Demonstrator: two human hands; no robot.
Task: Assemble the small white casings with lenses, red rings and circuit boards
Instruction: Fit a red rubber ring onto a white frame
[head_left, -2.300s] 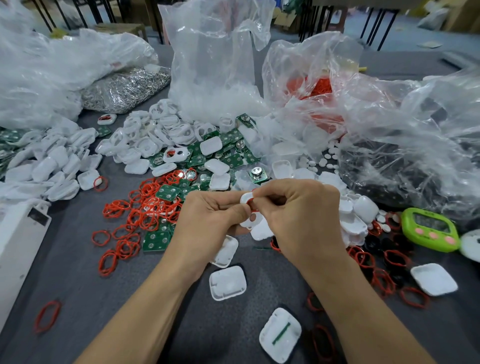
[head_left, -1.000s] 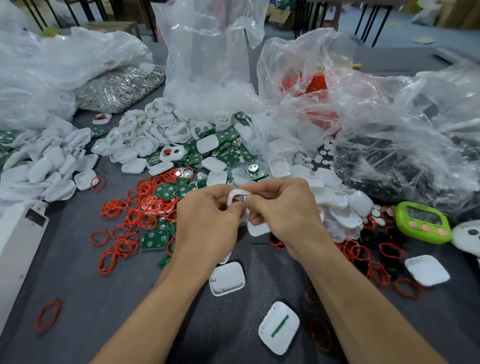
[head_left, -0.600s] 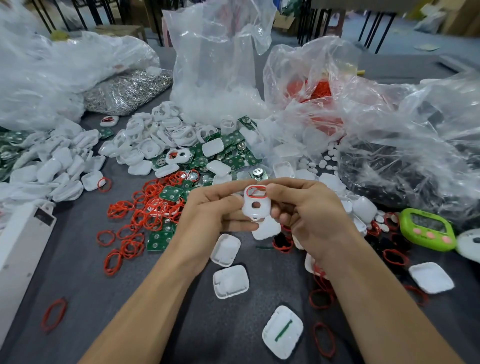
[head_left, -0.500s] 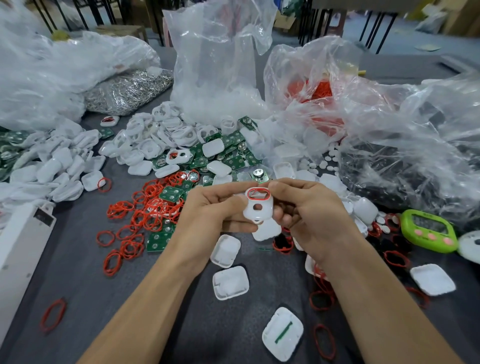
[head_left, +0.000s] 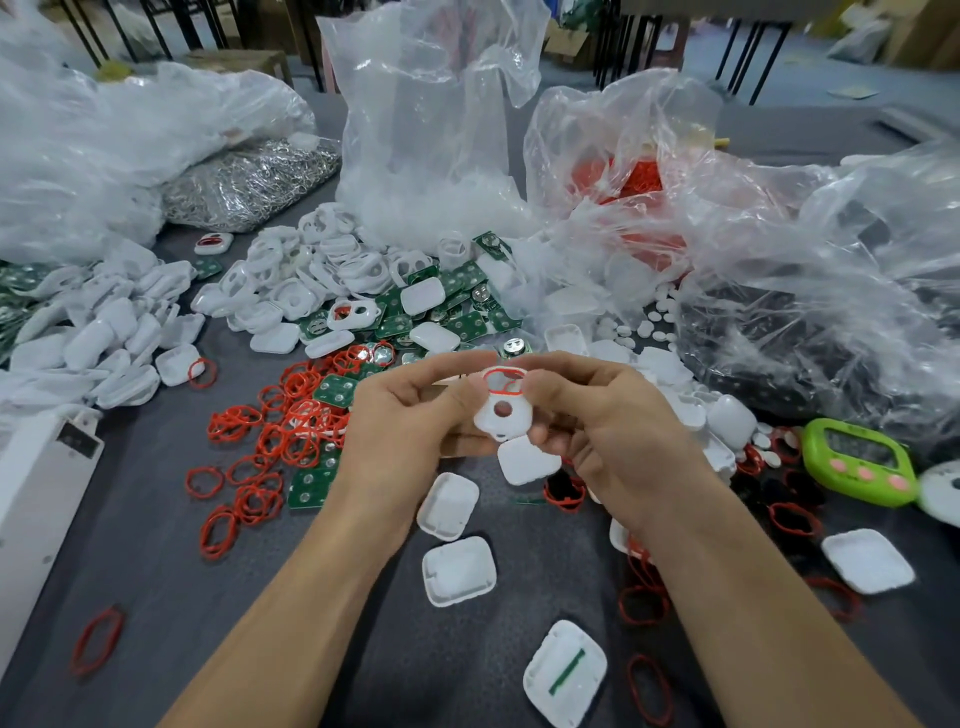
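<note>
Both our hands pinch one white casing (head_left: 503, 418) above the table (head_left: 156, 551), left hand (head_left: 402, 421) and right hand (head_left: 610, 423) at its edges. We judge it light, stiff, slippery; its red ring (head_left: 500, 378) is soft, so hold the rim.

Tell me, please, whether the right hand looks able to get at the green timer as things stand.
Probably yes: the green timer lies uncovered right of the right hand, only low loose parts between them. That hand pinches the white casing, though.
</note>
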